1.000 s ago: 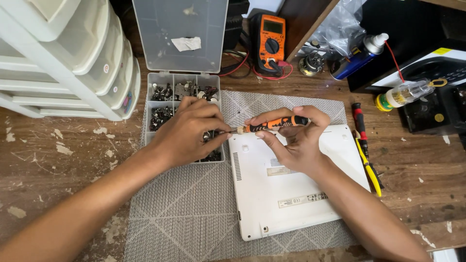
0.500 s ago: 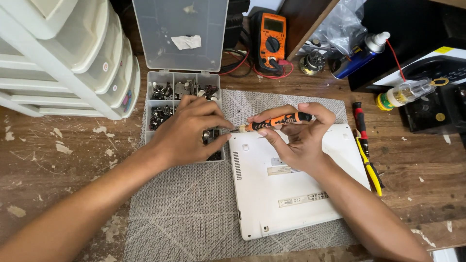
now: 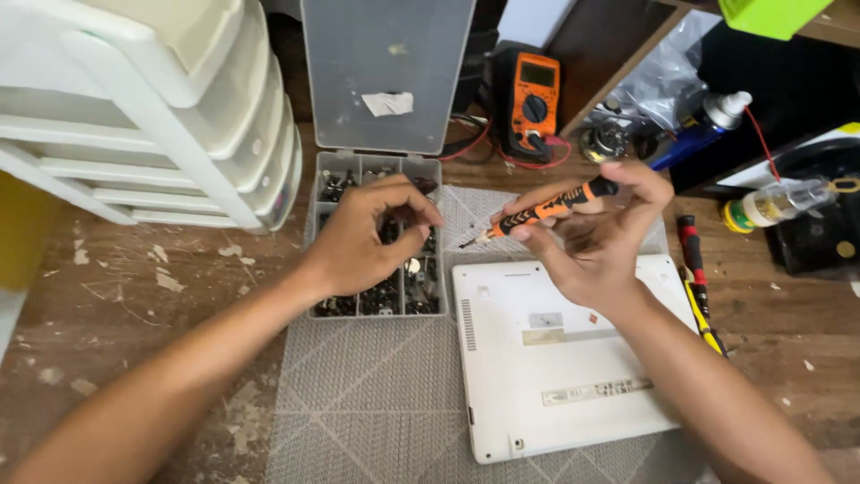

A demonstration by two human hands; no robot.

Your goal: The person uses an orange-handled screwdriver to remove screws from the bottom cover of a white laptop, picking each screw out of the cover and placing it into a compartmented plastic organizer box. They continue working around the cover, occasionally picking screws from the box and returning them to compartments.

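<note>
Scuffed wooden table (image 3: pixel 134 296), white drawers (image 3: pixel 161 116)

Soft, even daylight fills the scene, brightest on the white drawers (image 3: pixel 170 116) far left of the left hand (image 3: pixel 363 246) and on the white laptop (image 3: pixel 555 358) under the right hand (image 3: pixel 596 242), which looks slightly washed out. Shadows are faint: a soft one lies under each hand, and the upper right corner beyond the right hand falls dark. Focus is sharp around the hands, while the wide lens bends and stretches the drawers and edges.
</note>
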